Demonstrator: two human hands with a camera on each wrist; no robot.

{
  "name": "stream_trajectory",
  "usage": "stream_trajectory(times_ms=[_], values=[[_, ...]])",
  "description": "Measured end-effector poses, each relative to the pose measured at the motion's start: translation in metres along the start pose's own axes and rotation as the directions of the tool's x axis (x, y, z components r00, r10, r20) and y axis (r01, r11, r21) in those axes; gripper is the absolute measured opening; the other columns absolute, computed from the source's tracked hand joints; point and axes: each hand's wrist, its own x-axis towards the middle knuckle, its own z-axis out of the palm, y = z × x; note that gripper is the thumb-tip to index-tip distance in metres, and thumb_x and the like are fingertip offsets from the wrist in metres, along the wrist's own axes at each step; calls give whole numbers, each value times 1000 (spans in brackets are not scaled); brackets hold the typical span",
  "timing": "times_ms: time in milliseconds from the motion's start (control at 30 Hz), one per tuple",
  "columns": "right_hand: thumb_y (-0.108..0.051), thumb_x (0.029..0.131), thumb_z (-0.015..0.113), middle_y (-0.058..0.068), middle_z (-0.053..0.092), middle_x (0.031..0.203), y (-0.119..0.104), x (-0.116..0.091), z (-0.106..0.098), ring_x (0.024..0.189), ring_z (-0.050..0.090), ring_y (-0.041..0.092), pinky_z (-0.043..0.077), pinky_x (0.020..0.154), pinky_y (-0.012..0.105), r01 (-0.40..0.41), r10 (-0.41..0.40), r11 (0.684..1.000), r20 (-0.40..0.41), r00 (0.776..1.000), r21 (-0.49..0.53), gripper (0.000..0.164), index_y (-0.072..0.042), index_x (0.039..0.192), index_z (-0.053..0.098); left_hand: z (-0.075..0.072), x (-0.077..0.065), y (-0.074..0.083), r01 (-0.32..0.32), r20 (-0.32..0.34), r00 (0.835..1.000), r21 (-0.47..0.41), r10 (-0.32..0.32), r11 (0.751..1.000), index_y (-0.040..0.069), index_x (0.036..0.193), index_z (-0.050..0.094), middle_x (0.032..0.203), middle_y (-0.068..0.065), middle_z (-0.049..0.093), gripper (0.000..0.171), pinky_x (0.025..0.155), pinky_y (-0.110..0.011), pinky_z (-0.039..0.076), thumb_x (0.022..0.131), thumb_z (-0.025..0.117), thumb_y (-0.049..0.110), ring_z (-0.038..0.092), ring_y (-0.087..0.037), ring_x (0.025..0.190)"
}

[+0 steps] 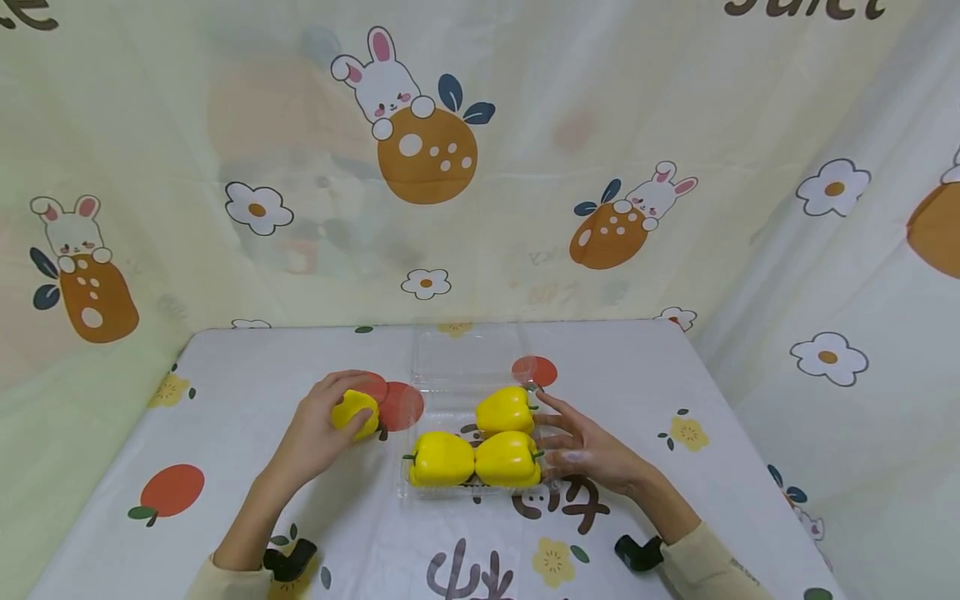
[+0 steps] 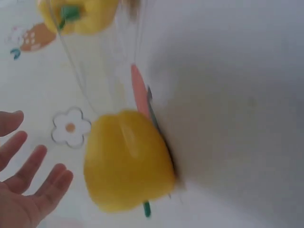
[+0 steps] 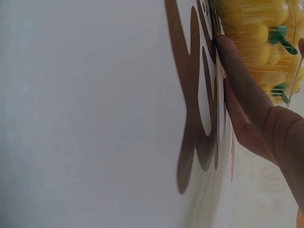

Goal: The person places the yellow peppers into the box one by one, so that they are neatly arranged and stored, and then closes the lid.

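Note:
A clear plastic box [image 1: 438, 408] lies with its lid [image 1: 471, 354] folded back. Inside it are three yellow bell peppers: one at front left [image 1: 441, 460], one at front right [image 1: 507, 460] and one at back right [image 1: 504, 412]. Left of the box, my left hand [image 1: 309, 433] reaches over a fourth yellow bell pepper [image 2: 126, 161]. The left wrist view shows its spread fingers [image 2: 35, 175] beside that pepper, with a gap between. My right hand [image 1: 596, 454] rests its extended fingers [image 3: 242, 78] along the box's right side.
A white cloth printed with fruit and flowers covers the table [image 1: 675, 533]. A patterned curtain [image 1: 525, 250] hangs along the back, with more fabric at both sides. Black wrist pieces [image 1: 291, 560] show near each sleeve.

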Motion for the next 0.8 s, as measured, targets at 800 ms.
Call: stream_trajectory(times_ms=[800], values=[[-16,95,70,26,19,174,1,-1,-2,147,46,52,60,105,54,5,-5,1000,-5,1000,6,102,-28,172,5,-11,10,-59,194,201,964,-75,-176,978,6,153,52,163,-26,41,60,113,-78,40,100,72,25,38,-52,150]])
